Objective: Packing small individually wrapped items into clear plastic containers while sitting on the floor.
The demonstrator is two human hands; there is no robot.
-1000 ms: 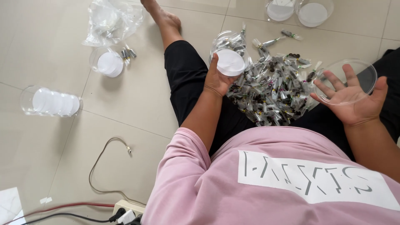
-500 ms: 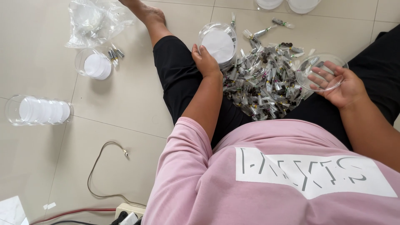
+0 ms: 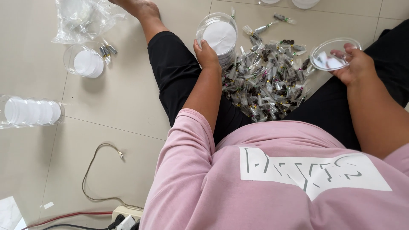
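Observation:
I sit on a tiled floor with a heap of small clear packets (image 3: 268, 83) holding dark pieces between my legs. My left hand (image 3: 207, 54) grips the side of a clear round container (image 3: 218, 36) with a white disc inside, resting at the heap's far left edge. My right hand (image 3: 352, 64) holds a clear shallow lid (image 3: 334, 53) in the air over my right leg, fingers curled round its rim. A few loose packets (image 3: 281, 19) lie beyond the heap.
On the left lie a clear container with a white disc (image 3: 85, 61), a stack of clear containers on its side (image 3: 30, 111) and a crumpled plastic bag (image 3: 83, 19). A power strip with cables (image 3: 121, 213) sits near me at the lower left. More containers (image 3: 304, 3) stand at the top.
My left hand moved the container with the white disc down against the heap. My right hand closed round the clear lid and drew it to the right.

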